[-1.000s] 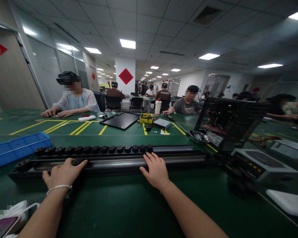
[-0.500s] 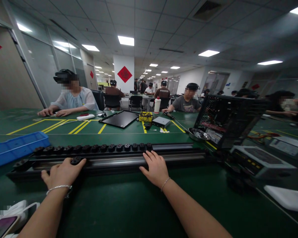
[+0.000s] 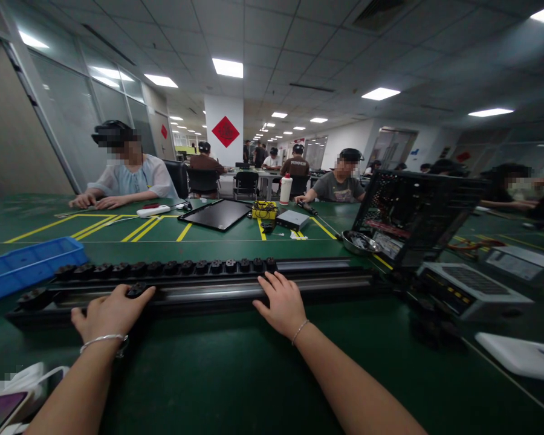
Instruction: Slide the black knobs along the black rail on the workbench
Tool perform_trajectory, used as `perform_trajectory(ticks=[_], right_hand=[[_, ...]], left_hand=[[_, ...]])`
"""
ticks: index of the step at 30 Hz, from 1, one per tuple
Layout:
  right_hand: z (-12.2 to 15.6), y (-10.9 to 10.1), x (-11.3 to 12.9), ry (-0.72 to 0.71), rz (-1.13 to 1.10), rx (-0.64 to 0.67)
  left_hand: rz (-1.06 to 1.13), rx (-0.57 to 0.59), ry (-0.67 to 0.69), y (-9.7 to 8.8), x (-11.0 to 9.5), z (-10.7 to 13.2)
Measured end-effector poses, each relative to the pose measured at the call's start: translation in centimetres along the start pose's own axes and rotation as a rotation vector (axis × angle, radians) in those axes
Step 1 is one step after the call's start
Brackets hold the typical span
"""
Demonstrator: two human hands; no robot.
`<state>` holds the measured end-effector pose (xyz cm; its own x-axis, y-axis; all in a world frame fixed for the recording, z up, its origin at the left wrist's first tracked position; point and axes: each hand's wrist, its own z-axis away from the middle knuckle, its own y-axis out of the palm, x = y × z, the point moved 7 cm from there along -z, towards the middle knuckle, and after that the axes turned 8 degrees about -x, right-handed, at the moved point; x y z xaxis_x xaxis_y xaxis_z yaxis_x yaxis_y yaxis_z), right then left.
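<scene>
Black module sits between ten and eleven o'clock, pinched between thumb and fingers of my left hand, over the near rail. At twelve, my right hand spreads loosely, fingertips on that rail. Beyond, at eleven, stands a module row.

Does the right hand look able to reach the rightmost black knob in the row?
Probably yes: the right hand lies spread over the front rail, and the rightmost black knob sits just beyond it, with nothing seemingly blocking the way.
</scene>
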<state>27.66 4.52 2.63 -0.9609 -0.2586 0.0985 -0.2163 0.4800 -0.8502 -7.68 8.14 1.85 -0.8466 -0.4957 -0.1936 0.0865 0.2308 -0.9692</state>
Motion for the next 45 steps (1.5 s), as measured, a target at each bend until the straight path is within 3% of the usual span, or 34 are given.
perform_trajectory(ticks=[45], right_hand=[[0.08,0.18,-0.14,-0.017,0.016,-0.030]], left_hand=[[-0.001,-0.002,0.110,0.49,-0.82,-0.05]])
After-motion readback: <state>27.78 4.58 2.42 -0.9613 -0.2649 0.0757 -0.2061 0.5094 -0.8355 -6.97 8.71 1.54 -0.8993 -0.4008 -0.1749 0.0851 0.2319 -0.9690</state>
